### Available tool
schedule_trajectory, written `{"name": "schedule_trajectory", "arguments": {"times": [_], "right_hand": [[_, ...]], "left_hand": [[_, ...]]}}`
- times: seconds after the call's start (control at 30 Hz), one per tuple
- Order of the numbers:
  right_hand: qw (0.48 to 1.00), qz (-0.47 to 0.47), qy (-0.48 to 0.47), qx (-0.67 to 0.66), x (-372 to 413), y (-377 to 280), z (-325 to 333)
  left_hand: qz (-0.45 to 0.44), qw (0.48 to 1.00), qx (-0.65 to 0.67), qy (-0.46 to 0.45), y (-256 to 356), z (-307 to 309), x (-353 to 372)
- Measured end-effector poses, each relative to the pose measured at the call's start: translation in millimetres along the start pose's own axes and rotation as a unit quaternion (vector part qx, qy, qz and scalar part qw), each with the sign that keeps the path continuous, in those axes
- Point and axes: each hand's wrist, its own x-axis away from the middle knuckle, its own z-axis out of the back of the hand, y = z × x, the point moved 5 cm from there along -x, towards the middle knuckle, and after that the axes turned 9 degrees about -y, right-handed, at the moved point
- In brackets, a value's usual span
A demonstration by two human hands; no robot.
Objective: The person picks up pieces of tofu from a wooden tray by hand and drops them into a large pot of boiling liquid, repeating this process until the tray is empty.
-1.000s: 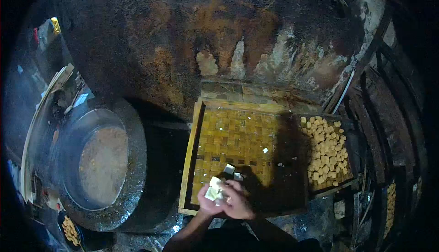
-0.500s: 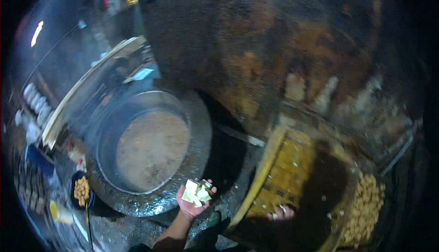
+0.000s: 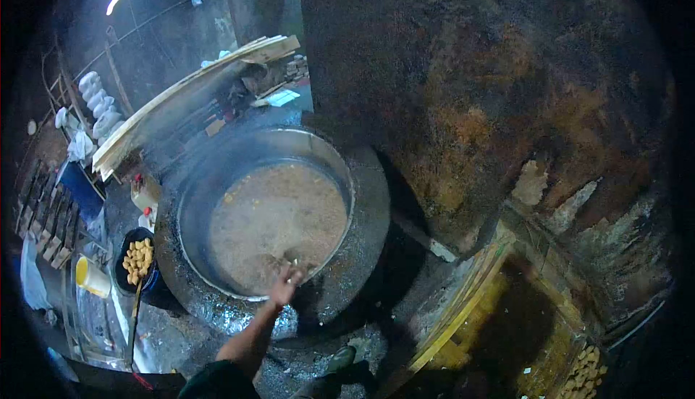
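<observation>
My left hand [image 3: 284,287] reaches over the near rim of a large round pot [image 3: 334,154], its fingers pointing away over the liquid. The fingers look stretched out and apart, though slightly blurred, and small pale bits show near their tips. Cloudy brown liquid [image 3: 275,207] fills the lower part of the pot, with a darker disturbed patch by the fingers. Steam drifts above it. The pot is set in a wide, wet, dark surround [image 3: 369,218]. My right hand is out of view.
Right of the pot stands a yellowish wooden tray [image 3: 452,330], partly in shadow, beside a heap of tan pieces [image 3: 585,374]. At left are a dark bucket [image 3: 119,261] with a long-handled ladle of tan lumps [image 3: 137,260], a yellow-white container [image 3: 93,277] and a curved board [image 3: 184,88].
My left hand has moved from beside the pot to over its liquid; the pile of pale flat pieces has left its palm. My right hand has gone from the tray out of view.
</observation>
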Motion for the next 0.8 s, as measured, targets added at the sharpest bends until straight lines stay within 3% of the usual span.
{"name": "schedule_trajectory", "arguments": {"times": [0.03, 0.07, 0.1, 0.13, 0.2, 0.23, 0.27, 0.3, 0.33, 0.37, 0.4, 0.43, 0.47, 0.5, 0.53, 0.57, 0.63, 0.67, 0.7, 0.73, 0.77, 0.8], "right_hand": [[0.999, -0.023, -0.006, -0.029, 0, 8, -1], [0.997, -0.044, -0.009, -0.063, -2, 18, -1], [0.992, -0.066, -0.013, -0.102, -1, 28, -2], [0.984, -0.09, -0.011, -0.153, -1, 38, -5], [0.95, -0.132, -0.006, -0.283, -2, 54, -15], [0.92, -0.145, 0.001, -0.364, -3, 57, -21], [0.879, -0.15, 0.004, -0.452, -2, 58, -31], [0.828, -0.148, 0.005, -0.541, -2, 52, -38], [0.764, -0.126, 0.0, -0.632, -4, 37, -49], [0.706, -0.084, -0.022, -0.703, -6, 31, -69], [0.729, -0.136, -0.024, -0.67, 15, -33, -19], [0.718, -0.1, -0.059, -0.686, 34, -73, 4], [0.726, -0.009, -0.131, -0.675, 52, -98, 8], [0.792, 0.139, -0.062, -0.592, 68, -122, 0], [0.821, 0.185, -0.059, -0.537, 103, -177, 25], [0.844, 0.398, -0.061, -0.355, 123, -217, 72], [0.858, 0.447, -0.122, -0.222, 159, -246, 74], [0.847, 0.487, -0.087, -0.195, 177, -258, 85], [0.831, 0.526, -0.05, -0.171, 192, -268, 93], [0.823, 0.537, -0.051, -0.177, 199, -271, 92], [0.803, 0.523, -0.087, -0.271, 200, -266, 87], [0.776, 0.501, -0.125, -0.362, 206, -260, 81]], "left_hand": [[-0.125, 0.991, 0.014, 0.041, -13, -21, 10], [-0.104, 0.994, 0.014, -0.007, 32, -33, 64], [-0.038, 0.989, 0.13, -0.059, 57, -50, 107], [-0.158, 0.978, 0.132, -0.028, 65, -68, 131], [-0.129, 0.968, 0.205, -0.073, 65, -113, 189], [-0.136, 0.965, 0.201, -0.1, 99, -122, 237], [-0.134, 0.93, 0.308, -0.151, 74, -161, 247], [-0.058, 0.901, 0.367, -0.223, 95, -173, 291], [-0.048, 0.885, 0.4, -0.235, 104, -193, 322], [-0.098, 0.856, 0.43, -0.269, 104, -220, 343], [0.039, 0.748, 0.553, -0.366, 126, -237, 389], [0.133, 0.72, 0.567, -0.378, 117, -261, 406], [0.148, 0.661, 0.617, -0.401, 124, -268, 431], [0.155, 0.596, 0.665, -0.423, 133, -272, 452], [0.026, 0.442, 0.751, -0.49, 111, -295, 446], [0.017, 0.377, 0.813, -0.443, 115, -286, 450], [-0.072, 0.444, 0.818, -0.36, 106, -247, 469], [-0.115, 0.347, 0.842, -0.396, 108, -224, 488], [-0.14, 0.402, 0.828, -0.364, 102, -207, 503], [-0.133, 0.438, 0.837, -0.3, 78, -197, 501], [-0.122, 0.47, 0.842, -0.234, 47, -186, 493], [-0.16, 0.404, 0.851, -0.296, 29, -170, 501]]}}
